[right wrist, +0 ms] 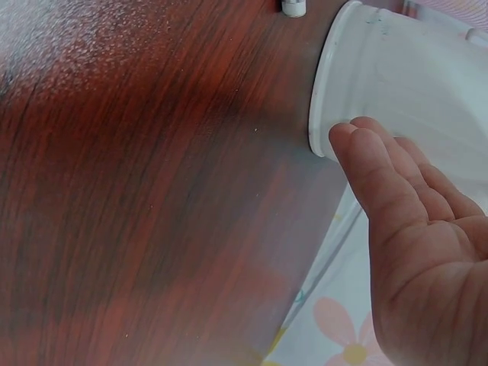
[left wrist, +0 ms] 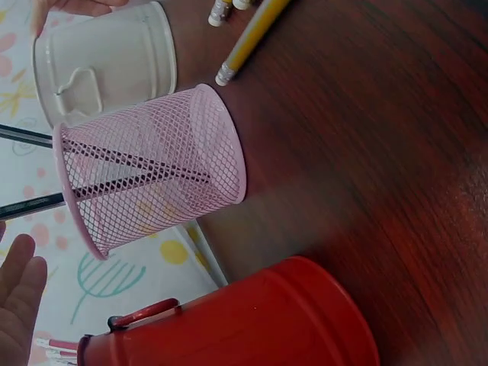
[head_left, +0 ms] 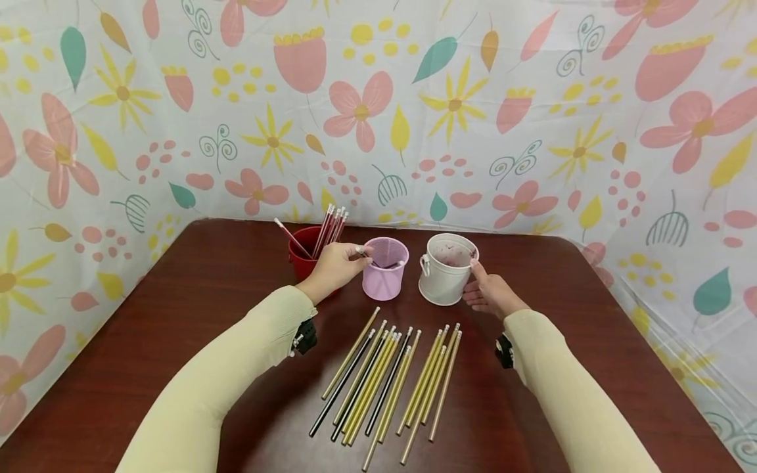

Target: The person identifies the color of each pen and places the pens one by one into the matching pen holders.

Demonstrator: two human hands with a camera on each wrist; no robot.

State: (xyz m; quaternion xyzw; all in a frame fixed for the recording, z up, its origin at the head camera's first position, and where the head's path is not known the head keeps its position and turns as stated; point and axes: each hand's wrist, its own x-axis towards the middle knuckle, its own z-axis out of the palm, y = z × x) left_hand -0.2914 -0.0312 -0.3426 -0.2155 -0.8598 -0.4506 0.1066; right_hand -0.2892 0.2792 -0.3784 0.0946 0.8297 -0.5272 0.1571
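My left hand [head_left: 336,268] is at the left rim of a pink mesh cup [head_left: 381,282], pinching the upper end of a black pencil [left wrist: 34,205] whose lower part is inside the cup. A second black pencil [left wrist: 27,136] leans in the same cup, crossing the first. My right hand [head_left: 492,292] touches the right side of a white metal bucket [head_left: 442,286], thumb by the rim and fingers [right wrist: 370,156] straight along the wall. The left wrist view cuts off the pinching fingertips.
A red bucket [left wrist: 252,328] with several dark red pencils [head_left: 331,226] stands left of the cup, partly behind my left hand. Several gold and black pencils [head_left: 384,384] lie in front on the brown table [head_left: 248,420]. A flowered cloth [head_left: 378,105] hangs behind.
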